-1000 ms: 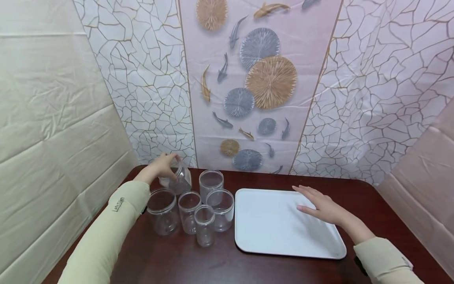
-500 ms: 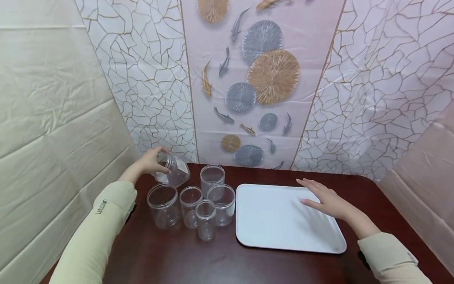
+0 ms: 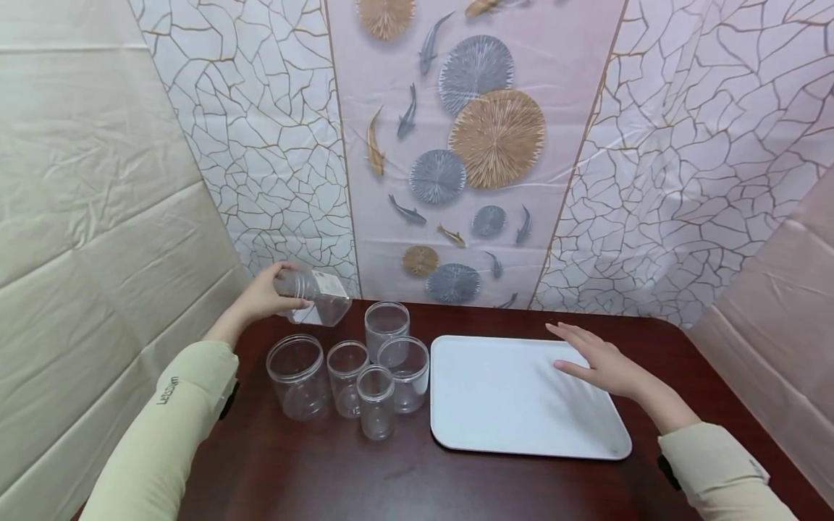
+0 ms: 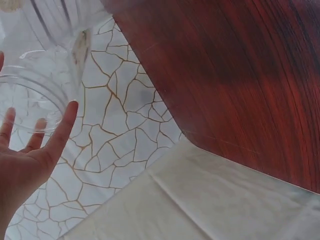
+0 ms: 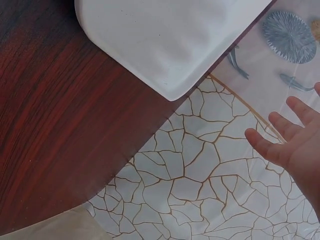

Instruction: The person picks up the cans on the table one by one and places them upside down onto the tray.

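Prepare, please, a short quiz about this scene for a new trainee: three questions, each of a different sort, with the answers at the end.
1. Count: how many upright jars stand on the table?
2. Fill the gap: in the head view, the right hand is held over the ____.
3. Multiple choice: how is the held jar posed in the left hand?
A) Upright, mouth up
B) Tipped sideways
C) Standing among the other jars

Key:
1. Five.
2. White tray.
3. B.
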`<control>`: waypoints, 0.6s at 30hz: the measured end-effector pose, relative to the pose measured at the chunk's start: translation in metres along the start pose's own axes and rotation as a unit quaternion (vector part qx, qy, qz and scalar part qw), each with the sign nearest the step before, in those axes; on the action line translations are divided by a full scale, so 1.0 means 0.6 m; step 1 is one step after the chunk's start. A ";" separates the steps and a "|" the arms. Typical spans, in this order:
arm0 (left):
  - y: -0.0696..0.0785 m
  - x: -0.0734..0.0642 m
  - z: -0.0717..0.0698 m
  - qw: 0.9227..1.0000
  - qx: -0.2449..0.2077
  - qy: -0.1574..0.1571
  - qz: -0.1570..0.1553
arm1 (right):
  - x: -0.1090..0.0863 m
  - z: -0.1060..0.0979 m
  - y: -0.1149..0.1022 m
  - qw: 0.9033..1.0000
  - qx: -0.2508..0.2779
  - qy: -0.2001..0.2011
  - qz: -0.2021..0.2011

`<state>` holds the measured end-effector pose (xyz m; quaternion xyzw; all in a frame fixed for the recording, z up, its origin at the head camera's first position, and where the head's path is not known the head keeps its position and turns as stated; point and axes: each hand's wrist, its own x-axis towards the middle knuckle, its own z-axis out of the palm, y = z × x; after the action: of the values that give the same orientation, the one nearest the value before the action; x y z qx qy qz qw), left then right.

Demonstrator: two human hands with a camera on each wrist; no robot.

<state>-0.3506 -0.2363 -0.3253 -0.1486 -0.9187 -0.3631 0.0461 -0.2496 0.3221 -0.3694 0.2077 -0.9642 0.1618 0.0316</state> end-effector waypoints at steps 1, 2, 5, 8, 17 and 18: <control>0.001 0.001 0.001 1.000 -0.003 0.005 0.002 | -0.001 0.000 -0.001 1.000 0.002 0.001 0.001; 0.002 0.001 0.002 1.000 -0.002 0.011 0.003 | -0.001 0.000 -0.001 1.000 0.004 0.002 0.001; 0.005 0.001 0.004 1.000 -0.007 0.023 0.002 | -0.001 0.000 -0.003 1.000 0.008 0.005 0.002; 0.012 -0.001 0.006 1.000 -0.011 0.029 -0.002 | -0.001 0.000 -0.003 1.000 0.010 0.006 0.003; 0.019 -0.001 0.010 0.999 -0.036 0.036 -0.010 | 0.002 -0.001 -0.001 1.000 0.015 0.005 0.016; 0.018 -0.001 0.011 0.999 -0.039 0.036 -0.011 | 0.001 -0.002 -0.002 1.000 0.018 0.004 0.017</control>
<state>-0.3466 -0.2245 -0.3231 -0.1272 -0.9033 -0.4038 0.0694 -0.2499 0.3213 -0.3680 0.1911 -0.9644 0.1803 0.0288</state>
